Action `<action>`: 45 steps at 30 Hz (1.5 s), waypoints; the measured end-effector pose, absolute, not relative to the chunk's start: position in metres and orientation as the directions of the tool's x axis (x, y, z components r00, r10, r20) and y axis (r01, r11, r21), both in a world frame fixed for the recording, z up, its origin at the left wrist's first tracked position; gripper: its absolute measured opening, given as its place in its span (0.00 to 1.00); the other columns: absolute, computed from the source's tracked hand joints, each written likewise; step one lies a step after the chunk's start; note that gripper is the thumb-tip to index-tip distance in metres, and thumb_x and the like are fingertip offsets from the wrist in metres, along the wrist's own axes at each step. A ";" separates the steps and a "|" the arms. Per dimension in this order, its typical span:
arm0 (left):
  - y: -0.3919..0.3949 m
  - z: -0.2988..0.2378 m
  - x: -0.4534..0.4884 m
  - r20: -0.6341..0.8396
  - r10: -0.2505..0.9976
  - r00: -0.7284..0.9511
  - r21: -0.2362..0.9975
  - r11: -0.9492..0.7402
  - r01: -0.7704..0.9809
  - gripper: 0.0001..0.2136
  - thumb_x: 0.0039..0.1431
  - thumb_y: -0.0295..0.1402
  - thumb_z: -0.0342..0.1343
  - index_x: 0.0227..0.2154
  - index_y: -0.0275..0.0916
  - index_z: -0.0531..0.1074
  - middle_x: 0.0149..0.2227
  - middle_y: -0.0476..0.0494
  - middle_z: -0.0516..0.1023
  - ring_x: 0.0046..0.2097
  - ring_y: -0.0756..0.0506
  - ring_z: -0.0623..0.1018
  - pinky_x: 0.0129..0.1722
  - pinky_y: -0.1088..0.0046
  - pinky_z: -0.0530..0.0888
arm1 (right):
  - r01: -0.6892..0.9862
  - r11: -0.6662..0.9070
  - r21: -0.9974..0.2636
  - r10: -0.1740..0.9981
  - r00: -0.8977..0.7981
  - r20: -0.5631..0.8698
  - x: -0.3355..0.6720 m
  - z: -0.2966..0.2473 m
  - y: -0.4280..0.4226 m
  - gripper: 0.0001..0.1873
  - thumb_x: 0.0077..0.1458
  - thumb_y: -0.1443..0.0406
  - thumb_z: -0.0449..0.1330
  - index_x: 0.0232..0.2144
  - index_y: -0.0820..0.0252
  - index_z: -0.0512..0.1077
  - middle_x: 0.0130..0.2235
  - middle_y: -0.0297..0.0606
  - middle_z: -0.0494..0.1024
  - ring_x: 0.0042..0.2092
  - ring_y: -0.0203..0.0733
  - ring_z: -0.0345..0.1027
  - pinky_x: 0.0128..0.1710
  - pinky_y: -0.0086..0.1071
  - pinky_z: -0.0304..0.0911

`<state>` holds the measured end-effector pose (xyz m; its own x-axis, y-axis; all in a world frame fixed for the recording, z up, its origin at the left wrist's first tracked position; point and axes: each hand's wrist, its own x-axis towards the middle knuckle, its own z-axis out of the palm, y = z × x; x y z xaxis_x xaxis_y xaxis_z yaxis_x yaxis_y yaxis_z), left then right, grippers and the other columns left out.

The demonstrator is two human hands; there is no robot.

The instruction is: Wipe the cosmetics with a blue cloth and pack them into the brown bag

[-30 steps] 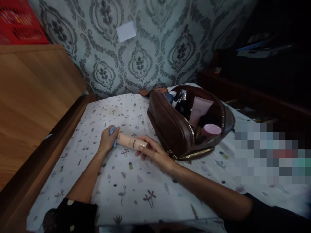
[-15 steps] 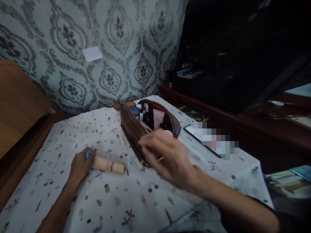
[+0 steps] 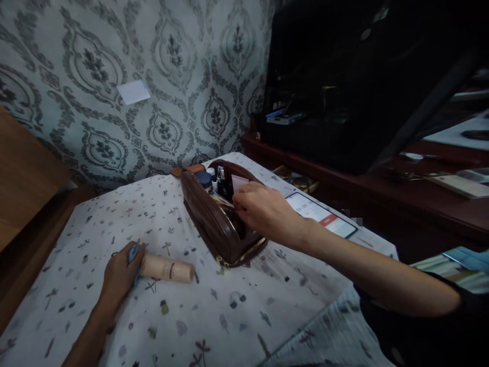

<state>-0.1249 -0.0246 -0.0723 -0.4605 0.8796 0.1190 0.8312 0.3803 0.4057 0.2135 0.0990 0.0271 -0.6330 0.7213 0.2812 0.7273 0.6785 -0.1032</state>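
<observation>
my left hand grips blue cloth, lower left; right hand, hold unclear, likely searches central bag; pinch next.

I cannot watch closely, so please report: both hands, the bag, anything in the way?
Left hand holding blue item at beige tube's end. Right hand at open brown bag, grip unclear. Phone beside bag, not blocking opening.

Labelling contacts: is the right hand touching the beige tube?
Apart: the head view shows brown bag and printed cloth between the right hand and beige tube.
</observation>
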 end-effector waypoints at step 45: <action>-0.034 -0.066 -0.102 0.466 0.823 -0.324 0.260 0.223 0.940 0.17 0.69 0.42 0.46 0.50 0.37 0.69 0.48 0.33 0.72 0.53 0.35 0.71 0.46 0.62 0.70 | 0.262 0.607 -0.751 0.582 -0.789 0.195 0.094 -0.103 0.037 0.27 0.52 0.66 0.67 0.54 0.60 0.68 0.47 0.43 0.76 0.46 0.46 0.71 0.48 0.39 0.66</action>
<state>-0.1017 -0.0342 -0.0658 -0.3240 0.8234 0.4658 0.9396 0.2226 0.2601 0.0942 0.0372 -0.1027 -0.7893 0.5821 0.1951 0.2618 0.6066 -0.7507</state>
